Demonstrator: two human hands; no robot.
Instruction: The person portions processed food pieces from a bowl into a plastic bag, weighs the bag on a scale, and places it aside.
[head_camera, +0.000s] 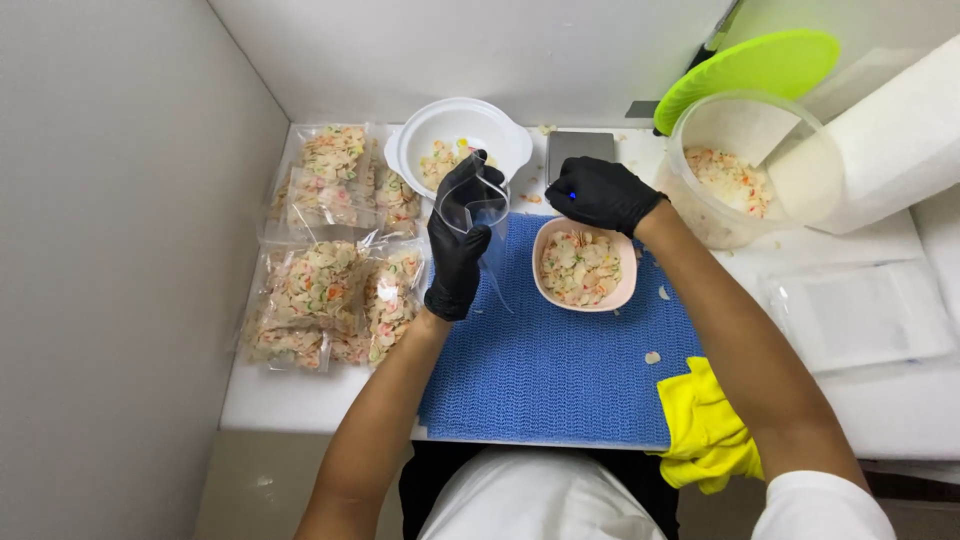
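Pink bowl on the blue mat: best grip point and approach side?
Grip the pink bowl by its near-right rim, coming from above on the right. The bowl is shallow, open-topped and full of chips, so a rim pinch suits it. The right hand hovers over the far rim, and the left hand with the clear bag crowds the left.

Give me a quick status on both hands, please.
Left hand grips an empty clear bag, held open. Right hand poised above the pink bowl of chips. Nothing in between.

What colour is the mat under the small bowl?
Blue, with a fine woven texture; the mat shows best in the head view.
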